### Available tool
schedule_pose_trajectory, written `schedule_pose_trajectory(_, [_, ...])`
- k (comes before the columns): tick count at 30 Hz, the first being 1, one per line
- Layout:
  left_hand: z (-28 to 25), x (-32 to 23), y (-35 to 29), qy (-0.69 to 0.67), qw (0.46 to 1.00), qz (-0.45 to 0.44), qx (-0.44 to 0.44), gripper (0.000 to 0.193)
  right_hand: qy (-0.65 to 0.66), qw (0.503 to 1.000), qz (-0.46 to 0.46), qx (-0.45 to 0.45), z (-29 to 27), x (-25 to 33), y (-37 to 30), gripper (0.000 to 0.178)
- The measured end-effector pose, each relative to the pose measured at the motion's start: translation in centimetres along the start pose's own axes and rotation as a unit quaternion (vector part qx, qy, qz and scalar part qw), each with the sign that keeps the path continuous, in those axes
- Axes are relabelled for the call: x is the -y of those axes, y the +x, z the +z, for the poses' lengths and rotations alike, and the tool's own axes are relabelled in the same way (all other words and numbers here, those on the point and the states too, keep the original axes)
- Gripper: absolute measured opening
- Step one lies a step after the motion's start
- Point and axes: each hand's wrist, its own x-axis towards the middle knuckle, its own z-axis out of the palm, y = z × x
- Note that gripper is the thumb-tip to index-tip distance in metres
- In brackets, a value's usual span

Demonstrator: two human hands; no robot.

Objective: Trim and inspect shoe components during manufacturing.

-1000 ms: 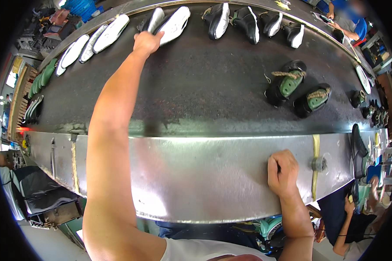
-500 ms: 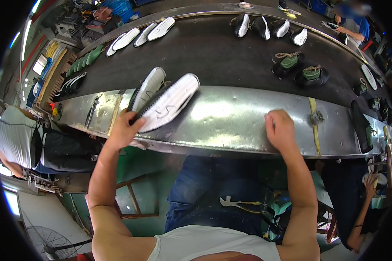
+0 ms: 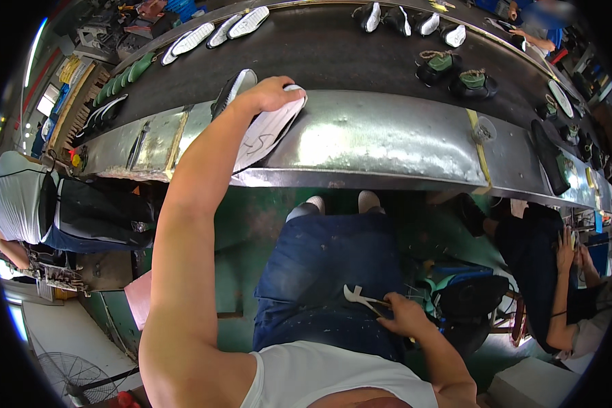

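Note:
My left hand [image 3: 273, 94] reaches forward and grips a pair of white shoe soles [image 3: 265, 132] resting on the shiny metal ledge [image 3: 387, 146] in front of the dark conveyor belt [image 3: 333, 47]. One sole shows its black edge [image 3: 232, 88]. My right hand [image 3: 404, 316] is low over my lap, shut on a small pale metal tool [image 3: 357, 296] with a forked end, above my blue jeans [image 3: 326, 272].
Pairs of white soles [image 3: 217, 30], black and white shoes [image 3: 404, 19] and green-lined dark shoes [image 3: 459, 71] lie on the belt. One person sits at the left [image 3: 20, 204], another at the right [image 3: 564, 272]. A fan [image 3: 75, 377] stands lower left.
My left hand pulled the white soles from the far side of the belt onto the metal ledge. My right hand left the ledge and now holds a tool over my lap.

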Motion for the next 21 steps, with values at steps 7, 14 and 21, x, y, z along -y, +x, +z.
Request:
schedule_pose_trajectory(7, [6.2, -6.3, -17.4, -0.435, 0.893, 0.087, -0.077, 0.053, 0.759, 0.645, 0.008, 0.092, 0.4, -3.1, 0.0, 0.056])
schedule_pose_trajectory(14, [24.6, -7.6, -26.5, -0.589, 0.802, 0.084, -0.053, 0.057, 0.617, 0.786, 0.022, 0.029, -2.4, 4.4, 4.7, 0.063])
schedule_pose_trajectory(21, [21.9, -4.2, -26.8, -0.520, 0.829, 0.140, 0.147, 0.071, 0.303, 0.938, -0.069, -0.155, -1.7, 5.2, 7.8, 0.056])
